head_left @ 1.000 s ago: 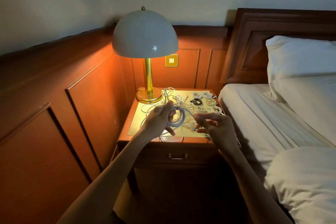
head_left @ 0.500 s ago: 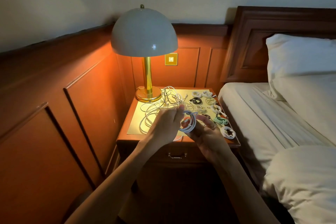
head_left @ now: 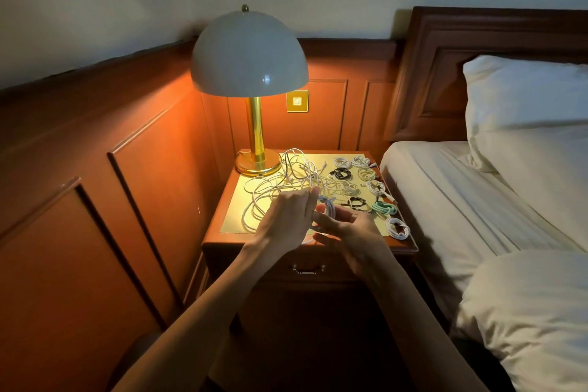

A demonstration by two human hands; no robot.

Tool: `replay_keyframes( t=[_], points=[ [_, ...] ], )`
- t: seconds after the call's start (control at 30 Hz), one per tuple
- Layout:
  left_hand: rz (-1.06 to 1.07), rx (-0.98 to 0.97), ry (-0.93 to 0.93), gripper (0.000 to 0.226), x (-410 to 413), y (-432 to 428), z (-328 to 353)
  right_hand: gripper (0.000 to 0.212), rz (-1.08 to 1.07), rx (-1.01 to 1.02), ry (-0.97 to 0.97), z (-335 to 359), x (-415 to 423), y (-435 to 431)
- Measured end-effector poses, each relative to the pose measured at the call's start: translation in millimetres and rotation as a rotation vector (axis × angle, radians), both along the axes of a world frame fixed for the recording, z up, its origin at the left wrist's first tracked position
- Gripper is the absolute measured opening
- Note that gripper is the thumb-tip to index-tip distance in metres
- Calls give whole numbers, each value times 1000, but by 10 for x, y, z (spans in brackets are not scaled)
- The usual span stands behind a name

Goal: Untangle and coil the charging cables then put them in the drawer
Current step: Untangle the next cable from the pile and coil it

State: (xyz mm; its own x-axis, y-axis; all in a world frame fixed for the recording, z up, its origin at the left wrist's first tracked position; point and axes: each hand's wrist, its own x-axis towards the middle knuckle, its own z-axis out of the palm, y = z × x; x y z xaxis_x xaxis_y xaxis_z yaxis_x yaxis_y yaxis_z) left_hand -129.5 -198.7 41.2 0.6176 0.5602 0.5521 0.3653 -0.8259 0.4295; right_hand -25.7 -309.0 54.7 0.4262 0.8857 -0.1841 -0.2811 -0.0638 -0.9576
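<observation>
Left hand (head_left: 286,219) and right hand (head_left: 350,232) both grip one pale coiled cable (head_left: 329,208) above the nightstand's (head_left: 219,240) front edge. Drawer (head_left: 308,267) shut; contents unseen. Loose tangle (head_left: 283,183) lies mid-top.

Dim room; the only light we see is the lamp (head_left: 249,54) at the nightstand's (head_left: 399,240) back left corner. Warm orange on the wall panels (head_left: 152,169), yellow on the top, small glare spot on the shade. Front edge & drawer (head_left: 273,267) in shadow, bottom of pic near black. Wide-angle bend at edges. Lit middle sharp, dark parts murky.
</observation>
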Motion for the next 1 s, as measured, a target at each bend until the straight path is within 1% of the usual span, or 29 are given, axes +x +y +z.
replay_keyframes(
  t=[0.03,0.1,0.13,0.17,0.23,0.3,0.37,0.43,0.53,0.63,0.73,0.87,1.0],
  points=[
    [-10,-18,-14,42,6,24,-9,24,-7,-18,-69,-3,3,11],
    [-17,-67,-33,45,15,76,-51,16,18,-109,-316,-6,24,28],
    [-8,-119,-24,46,19,80,-69,10,42,-166,-454,0,28,41],
    [17,-215,-6,48,33,73,-91,7,61,-229,-581,8,20,53],
    [122,-451,65,51,100,52,-133,15,80,-319,-774,3,-6,112],
    [200,-593,145,49,201,74,-153,17,91,-403,-980,-17,-40,181],
    [224,-712,144,45,283,134,-136,24,66,-464,-1120,-18,-95,208],
    [259,-798,83,47,338,195,-115,27,53,-457,-1177,-39,-145,207],
    [302,-754,55,55,426,272,-104,27,46,-476,-1246,-29,-238,181],
    [334,-820,-65,48,501,359,-114,29,49,-513,-1177,-40,-241,232],
    [346,-842,-130,40,546,452,-180,33,108,-498,-1101,-70,-187,291],
    [362,-849,-152,39,603,487,-242,37,150,-417,-1006,-146,-123,290],
    [373,-834,-121,44,635,420,-212,36,147,-394,-1000,-201,-112,256]
  ],
)
